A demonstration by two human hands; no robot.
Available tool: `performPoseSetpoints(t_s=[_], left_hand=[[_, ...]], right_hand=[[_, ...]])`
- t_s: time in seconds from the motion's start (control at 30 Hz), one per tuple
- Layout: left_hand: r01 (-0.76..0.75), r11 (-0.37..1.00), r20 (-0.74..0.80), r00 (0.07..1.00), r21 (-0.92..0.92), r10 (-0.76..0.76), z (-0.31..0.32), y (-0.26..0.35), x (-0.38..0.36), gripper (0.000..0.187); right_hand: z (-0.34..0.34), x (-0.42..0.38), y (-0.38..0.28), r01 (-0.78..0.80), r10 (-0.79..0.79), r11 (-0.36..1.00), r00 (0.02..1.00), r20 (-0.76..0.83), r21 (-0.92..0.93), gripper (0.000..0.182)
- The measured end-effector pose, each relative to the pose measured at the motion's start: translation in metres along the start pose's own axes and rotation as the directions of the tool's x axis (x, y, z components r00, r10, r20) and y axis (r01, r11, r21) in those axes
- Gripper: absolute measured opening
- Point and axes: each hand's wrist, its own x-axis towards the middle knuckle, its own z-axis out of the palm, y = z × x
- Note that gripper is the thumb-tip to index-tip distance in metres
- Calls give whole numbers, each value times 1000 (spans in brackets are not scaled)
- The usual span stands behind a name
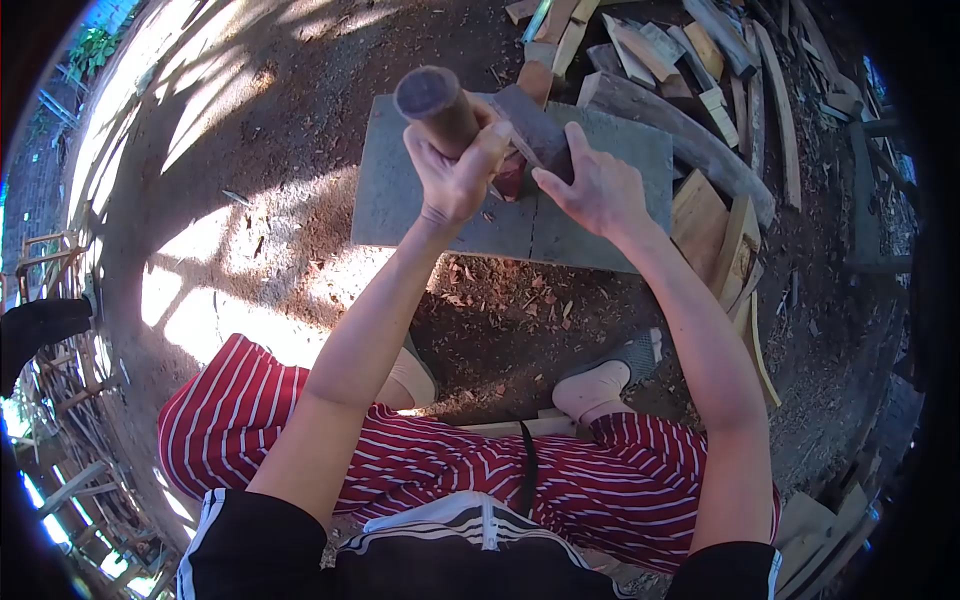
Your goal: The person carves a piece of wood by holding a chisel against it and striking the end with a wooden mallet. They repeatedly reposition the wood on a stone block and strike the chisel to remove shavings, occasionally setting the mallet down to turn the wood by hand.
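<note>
Here, a round wooden handle [438, 108] is gripped by the left hand [455, 170]; a wood piece [535, 135] is clasped by the right hand [592, 188] above the slab's [420, 200] near edge.

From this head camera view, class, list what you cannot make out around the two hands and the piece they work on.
- Tool head: the left hand grips a round wooden handle; its far end is hidden behind the hands.
- Wood piece: the right hand covers its lower part, so its full shape is unclear.
- Contact with the grey slab: hidden by the hands.
- Offcut pile: cut off by the top edge.
</note>
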Motion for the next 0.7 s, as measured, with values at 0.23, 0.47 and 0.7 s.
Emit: performPoseSetpoints(t_s=[0.23,0.47,0.7], left_hand=[[48,997,25,998,55,-50,13,4,-5,16],[-62,995,9,998,76,61,12,-4,1,16],[20,988,3,1000,155,-20,12,-10,0,20]], right_hand=[[-38,4,2,-30,12,854,999,37,520,62],[-159,-50,-62,615,-309,682,733,-606,395,55],[-161,-52,-65,561,-448,784,808,-383,267,40]])
